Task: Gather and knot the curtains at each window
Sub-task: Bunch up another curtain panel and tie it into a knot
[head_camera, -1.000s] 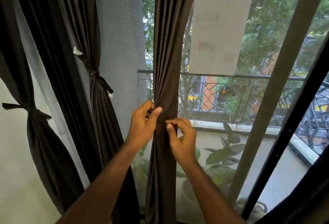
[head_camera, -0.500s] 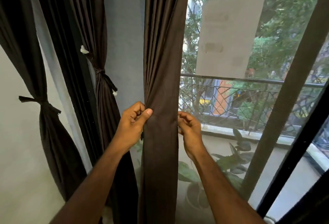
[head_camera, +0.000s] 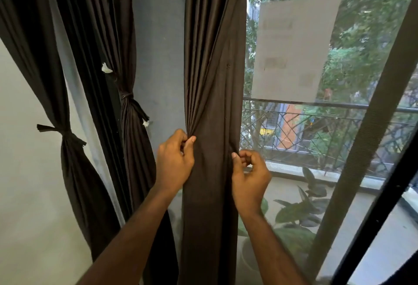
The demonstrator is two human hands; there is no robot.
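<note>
Compared with 0.5 s earlier, the 2 hands are farther apart: the dark brown curtain between them is stretched flatter and wider below the grip, and the right hand has dropped a little lower than the left. Compared with 1 s earlier, when both hands sat close together on a narrow bunch of cloth, the panel is now spread across the gap between them.

The left hand comes up from the lower left with the forearm angled toward the panel. Its fingers are curled and the thumb presses against the forefinger, pinching a gather of pleats at the curtain's left edge; folds fan upward from that pinch.

The right hand rises from the lower right, back of the hand toward the camera. Its fingers are curled inward and the thumb tip meets the curtain's right edge, pinching it there.

The curtain hangs straight down in the middle of the view, between the blue-grey wall strip and the window glass, and it is not yet tied.

To the left hang 2 curtains already knotted: one just beside the wall strip, another farther left. A pale sheet sits on the glass, a balcony railing runs behind it, and a leafy plant shows low down.
</note>
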